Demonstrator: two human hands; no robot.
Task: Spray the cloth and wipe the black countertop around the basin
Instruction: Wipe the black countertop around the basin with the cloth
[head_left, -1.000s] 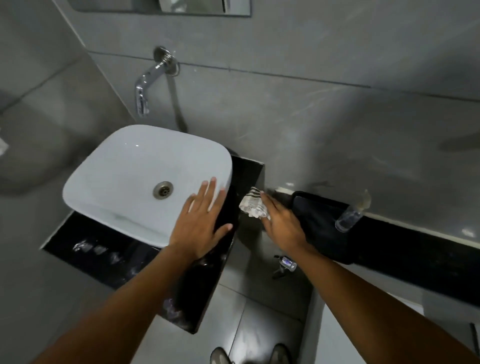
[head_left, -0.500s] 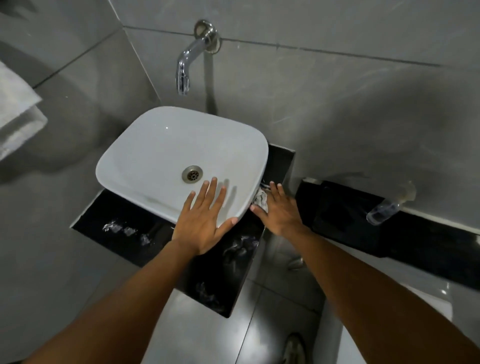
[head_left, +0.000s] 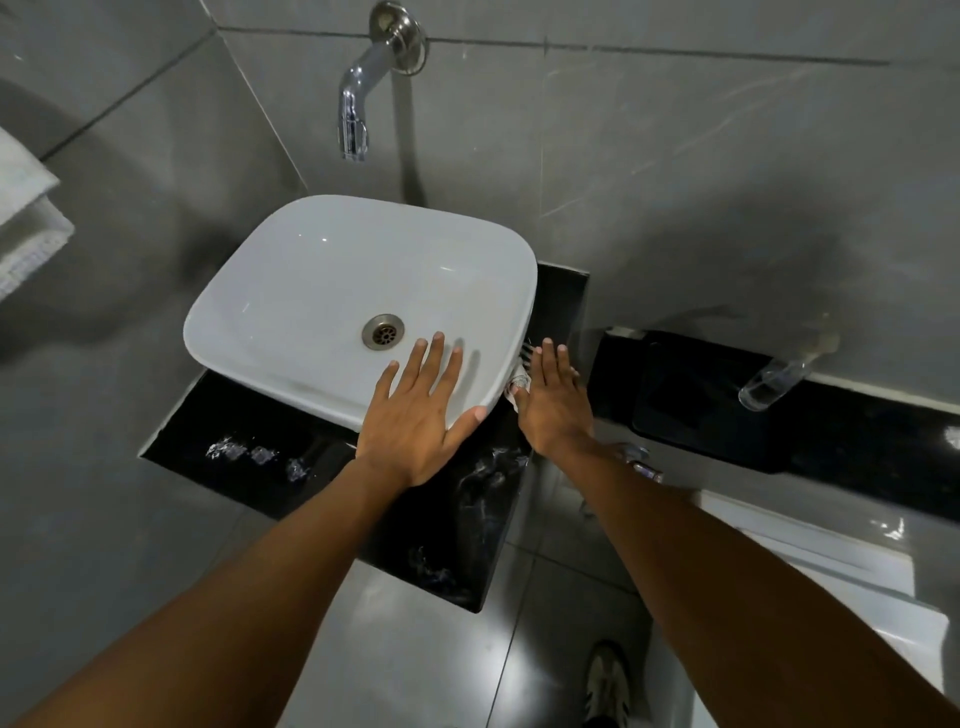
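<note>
A white square basin (head_left: 322, 291) sits on a glossy black countertop (head_left: 260, 467). My left hand (head_left: 421, 415) lies flat with fingers spread on the basin's near right rim. My right hand (head_left: 553, 400) presses flat on a small striped white cloth (head_left: 519, 387) on the narrow strip of counter just right of the basin; only a crumpled edge of the cloth shows beside the palm. A clear spray bottle (head_left: 774, 382) lies on its side on the black ledge at the right.
A chrome spout (head_left: 358, 104) sticks out of the grey tiled wall above the basin. White towels (head_left: 26, 223) hang at the left edge. A black pouch (head_left: 696, 395) rests on the right ledge. Grey floor tiles and a shoe (head_left: 608, 686) show below.
My right hand has slid the cloth from the gap beside the black pouch to the counter edge against the basin. The view has shifted left and down. My left hand stays on the rim.
</note>
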